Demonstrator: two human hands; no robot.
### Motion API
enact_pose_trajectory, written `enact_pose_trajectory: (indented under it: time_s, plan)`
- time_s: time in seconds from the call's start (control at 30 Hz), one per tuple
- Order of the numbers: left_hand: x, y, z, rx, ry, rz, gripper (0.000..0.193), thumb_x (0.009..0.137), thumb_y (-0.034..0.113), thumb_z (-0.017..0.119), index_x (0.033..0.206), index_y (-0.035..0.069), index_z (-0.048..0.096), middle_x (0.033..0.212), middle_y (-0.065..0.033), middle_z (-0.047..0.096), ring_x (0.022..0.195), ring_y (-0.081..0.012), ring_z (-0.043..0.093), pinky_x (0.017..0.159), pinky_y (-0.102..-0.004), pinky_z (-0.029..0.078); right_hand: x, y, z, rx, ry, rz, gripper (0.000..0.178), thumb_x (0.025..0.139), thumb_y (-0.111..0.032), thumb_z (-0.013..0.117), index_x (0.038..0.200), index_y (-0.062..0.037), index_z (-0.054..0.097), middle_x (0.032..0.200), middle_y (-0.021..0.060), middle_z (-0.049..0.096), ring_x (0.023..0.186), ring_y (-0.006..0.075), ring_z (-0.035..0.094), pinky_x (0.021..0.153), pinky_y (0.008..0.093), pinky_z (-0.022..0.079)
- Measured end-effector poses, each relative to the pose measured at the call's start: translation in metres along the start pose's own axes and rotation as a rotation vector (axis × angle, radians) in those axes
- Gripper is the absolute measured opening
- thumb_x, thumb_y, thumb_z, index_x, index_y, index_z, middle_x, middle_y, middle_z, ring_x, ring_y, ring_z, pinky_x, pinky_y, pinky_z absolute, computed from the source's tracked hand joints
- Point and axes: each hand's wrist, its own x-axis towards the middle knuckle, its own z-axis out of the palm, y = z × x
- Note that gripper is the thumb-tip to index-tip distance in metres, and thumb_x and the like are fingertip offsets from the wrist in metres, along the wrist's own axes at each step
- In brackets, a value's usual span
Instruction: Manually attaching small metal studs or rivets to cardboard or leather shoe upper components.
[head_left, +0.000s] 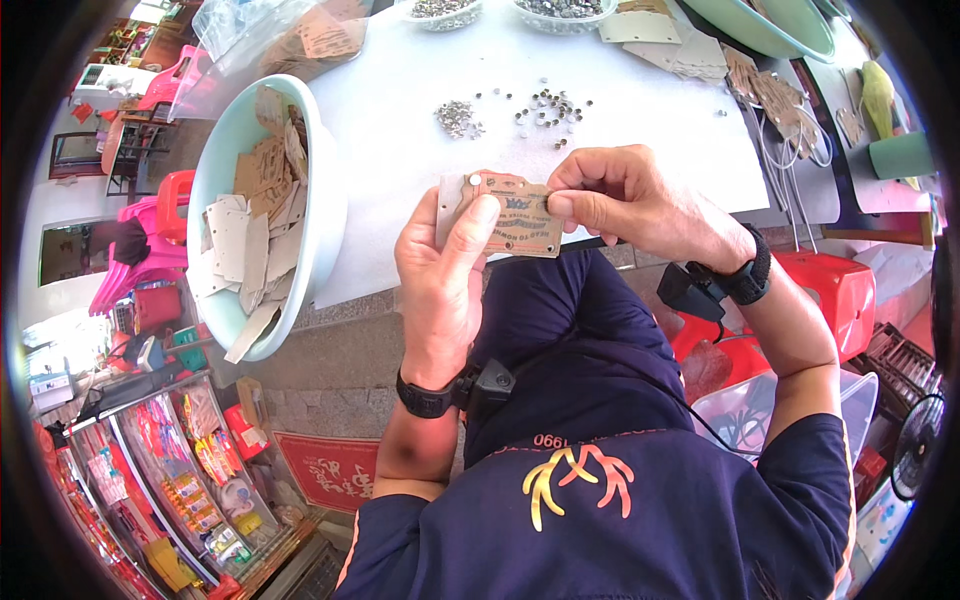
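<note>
Over my lap, at the table's near edge, my left hand [447, 265] grips a brown printed cardboard card [525, 228], thumb flat on its face. A pale round stud [475, 180] sits at the card's upper left corner, and small dark holes or studs show along its lower edge. My right hand [625, 200] is closed in a pinch at the card's upper right corner. Whatever lies between its thumb and forefinger is hidden. Beyond the card, loose silver studs [458, 120] lie in a small heap, beside scattered darker metal studs [550, 108].
A pale green basin [335, 190] full of cardboard cards [265, 215] stands at left. Two clear tubs [565, 18] of metal pieces sit at the white table's [385, 130] far edge. Stacked cards [680, 50] and another basin [775, 25] are far right. A red stool [825, 300] stands beside me.
</note>
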Motion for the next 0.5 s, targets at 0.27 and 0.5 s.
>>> enact_pose_trajectory:
  time_s: [0.27, 0.5]
  plan:
    - [-0.006, -0.007, -0.015, -0.02, 0.077, -0.009, 0.024, 0.092, 0.006, 0.062, 0.114, -0.004, 0.061, 0.102, -0.0094, 0.066, 0.091, -0.0133, 0.064, 0.081, -0.0285, 0.054, 0.015, -0.014, 0.001, -0.109, -0.099, 0.023, 0.022, 0.094, -0.022, 0.063, 0.101, -0.0019, 0.067, 0.075, -0.0007, 0.063, 0.066, 0.0048, 0.054, 0.057, 0.0235, 0.046]
    - [-0.013, -0.01, -0.028, 0.072, 0.172, -0.005, 0.024, 0.092, 0.004, 0.059, 0.115, -0.003, 0.058, 0.104, -0.0121, 0.066, 0.092, -0.0208, 0.067, 0.082, -0.0384, 0.057, 0.068, 0.004, -0.011, -0.734, 0.215, -0.411, 0.016, 0.085, -0.014, 0.06, 0.09, -0.0006, 0.067, 0.078, 0.0173, 0.067, 0.073, 0.0331, 0.065, 0.068, 0.0396, 0.05]
